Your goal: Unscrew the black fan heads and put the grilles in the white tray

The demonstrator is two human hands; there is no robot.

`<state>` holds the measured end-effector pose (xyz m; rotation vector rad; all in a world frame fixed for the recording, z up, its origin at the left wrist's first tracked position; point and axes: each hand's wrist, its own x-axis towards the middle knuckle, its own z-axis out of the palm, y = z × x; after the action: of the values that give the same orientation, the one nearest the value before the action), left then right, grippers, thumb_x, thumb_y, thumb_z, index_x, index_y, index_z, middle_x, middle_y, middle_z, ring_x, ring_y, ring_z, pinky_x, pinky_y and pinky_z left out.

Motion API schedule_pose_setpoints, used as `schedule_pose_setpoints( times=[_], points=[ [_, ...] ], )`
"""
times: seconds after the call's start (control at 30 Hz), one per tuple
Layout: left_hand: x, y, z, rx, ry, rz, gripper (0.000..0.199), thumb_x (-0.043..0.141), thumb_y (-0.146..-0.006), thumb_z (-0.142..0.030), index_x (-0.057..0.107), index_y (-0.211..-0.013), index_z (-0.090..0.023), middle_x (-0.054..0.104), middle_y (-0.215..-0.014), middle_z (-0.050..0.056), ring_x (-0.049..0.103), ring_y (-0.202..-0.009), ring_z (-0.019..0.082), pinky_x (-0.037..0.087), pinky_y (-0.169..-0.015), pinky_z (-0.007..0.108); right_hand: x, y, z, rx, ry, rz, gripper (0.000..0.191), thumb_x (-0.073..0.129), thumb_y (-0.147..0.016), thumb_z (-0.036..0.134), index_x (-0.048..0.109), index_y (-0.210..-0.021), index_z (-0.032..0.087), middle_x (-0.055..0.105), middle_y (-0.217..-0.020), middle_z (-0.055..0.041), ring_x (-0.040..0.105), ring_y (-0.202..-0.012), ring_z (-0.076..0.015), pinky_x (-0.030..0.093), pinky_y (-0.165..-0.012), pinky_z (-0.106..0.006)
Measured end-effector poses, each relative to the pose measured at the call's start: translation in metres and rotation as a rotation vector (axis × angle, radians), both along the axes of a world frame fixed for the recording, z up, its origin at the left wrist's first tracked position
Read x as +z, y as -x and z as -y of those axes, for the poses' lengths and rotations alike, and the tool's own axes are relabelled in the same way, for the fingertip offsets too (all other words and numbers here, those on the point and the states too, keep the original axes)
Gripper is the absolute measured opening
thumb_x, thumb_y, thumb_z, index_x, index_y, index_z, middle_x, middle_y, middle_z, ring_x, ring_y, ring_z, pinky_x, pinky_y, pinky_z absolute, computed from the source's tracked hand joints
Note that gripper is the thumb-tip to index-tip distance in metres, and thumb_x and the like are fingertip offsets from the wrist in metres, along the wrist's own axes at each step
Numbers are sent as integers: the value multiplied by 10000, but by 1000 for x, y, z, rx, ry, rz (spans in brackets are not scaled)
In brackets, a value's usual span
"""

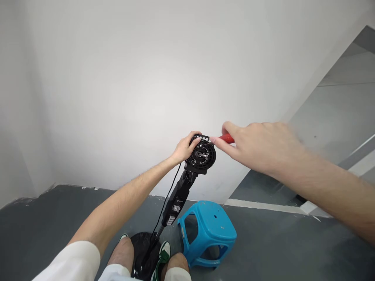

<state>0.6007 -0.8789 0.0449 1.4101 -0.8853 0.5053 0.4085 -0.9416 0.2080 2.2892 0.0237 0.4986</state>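
Observation:
A black stand fan with neither grille nor blades on it shows its round motor head [202, 155] in the middle of the view. My left hand [187, 147] grips the upper left rim of that head, thumb across its front. My right hand [260, 144] is closed around a red-handled screwdriver [227, 138], whose thin shaft points left at the top of the motor head. Whether its tip sits in a screw is too small to tell. Below the head, the fan's control column [178, 201] carries a knob and several buttons.
A blue plastic stool [218, 222] stands right of the fan column. The round black fan base [143, 238] rests on the grey floor between my feet. A black cord [170, 191] hangs beside the column. Behind is a white wall [131, 78], with an opening at right.

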Motion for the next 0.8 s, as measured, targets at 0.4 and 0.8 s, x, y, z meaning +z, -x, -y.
schedule_pose_setpoints(
  times=[0.4,0.8],
  points=[
    [-2,-2,1,20,-3,5,251,467,-1039,-342,589,-1250,-280,709,-1274,5,646,-1242,214,457,-1141,357,0,-3,-2,-2,48,52,477,275,-1036,504,603,-1141,174,680,-715,-105,617,-627,-255,270,-566,-315],
    [-2,1,0,17,-5,5,249,461,-1034,-324,588,-1244,-278,712,-1263,5,650,-1225,211,461,-1135,355,-7,-3,-9,48,46,-30,455,317,-1042,491,556,-1254,167,708,-761,-108,671,-695,-279,277,-573,-315]
  ],
)
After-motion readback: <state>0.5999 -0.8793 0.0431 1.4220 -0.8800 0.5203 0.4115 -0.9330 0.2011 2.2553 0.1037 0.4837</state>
